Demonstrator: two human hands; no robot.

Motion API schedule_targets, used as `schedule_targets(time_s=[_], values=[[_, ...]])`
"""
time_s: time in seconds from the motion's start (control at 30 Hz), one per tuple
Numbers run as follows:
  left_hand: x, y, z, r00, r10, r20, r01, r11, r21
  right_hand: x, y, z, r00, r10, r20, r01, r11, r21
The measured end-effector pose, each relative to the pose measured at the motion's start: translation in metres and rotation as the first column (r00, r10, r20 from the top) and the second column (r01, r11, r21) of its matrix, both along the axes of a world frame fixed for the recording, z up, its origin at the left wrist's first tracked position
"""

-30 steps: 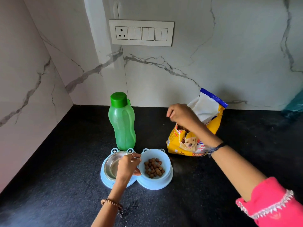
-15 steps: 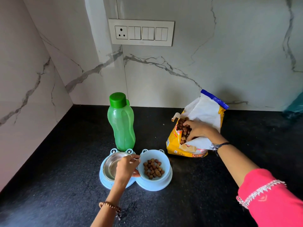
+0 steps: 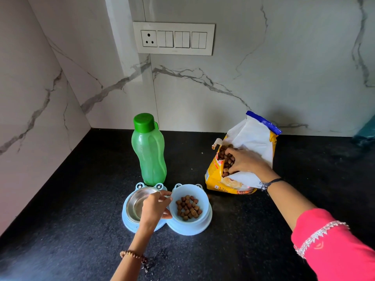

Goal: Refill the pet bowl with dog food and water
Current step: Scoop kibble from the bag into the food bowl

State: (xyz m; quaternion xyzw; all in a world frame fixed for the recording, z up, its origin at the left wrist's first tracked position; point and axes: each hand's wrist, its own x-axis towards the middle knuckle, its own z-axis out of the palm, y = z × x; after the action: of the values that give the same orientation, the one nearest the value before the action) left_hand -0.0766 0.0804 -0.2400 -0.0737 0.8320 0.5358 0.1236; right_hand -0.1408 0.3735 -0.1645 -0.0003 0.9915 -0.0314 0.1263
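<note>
Right hand (image 3: 246, 161), fingers curled, digs into brown kibble (image 3: 225, 159) inside open yellow dog-food bag (image 3: 227, 182). Left hand (image 3: 155, 209) pinches rim of pale blue double pet bowl (image 3: 190, 229): plastic cup holds kibble pieces (image 3: 189, 207), steel cup (image 3: 136, 203) looks empty. Capped green plastic bottle (image 3: 149, 153) stands behind; contents unclear.

The right hand (image 3: 246, 161) is inside the open bag (image 3: 251, 142), its fingers curled in the kibble. The left hand (image 3: 155, 209) holds the pet bowl (image 3: 194, 229) between its two cups. A green bottle (image 3: 149, 151) stands just behind.

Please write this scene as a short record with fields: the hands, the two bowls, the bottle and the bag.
left hand: holds the feeder between its bowls
right hand: inside the open bag, on the kibble
steel bowl: no water or food visible
blue bowl: some kibble
bottle: upright, capped, behind the steel bowl
</note>
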Motion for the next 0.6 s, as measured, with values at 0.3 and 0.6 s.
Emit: schedule_targets(time_s=[0.3, 0.6], values=[[0.002, 0.001, 0.003, 1.000, 0.007, 0.000, -0.007, 1.000, -0.009, 0.002, 0.000, -0.010, 0.997, 0.024, -0.072, -0.020, 0.998, 0.058], [0.005, 0.001, 0.003, 1.000, 0.009, -0.006, -0.009, 1.000, -0.017, 0.006, -0.001, -0.006, 0.982, -0.160, -0.104, 0.144, 0.979, -0.147]])
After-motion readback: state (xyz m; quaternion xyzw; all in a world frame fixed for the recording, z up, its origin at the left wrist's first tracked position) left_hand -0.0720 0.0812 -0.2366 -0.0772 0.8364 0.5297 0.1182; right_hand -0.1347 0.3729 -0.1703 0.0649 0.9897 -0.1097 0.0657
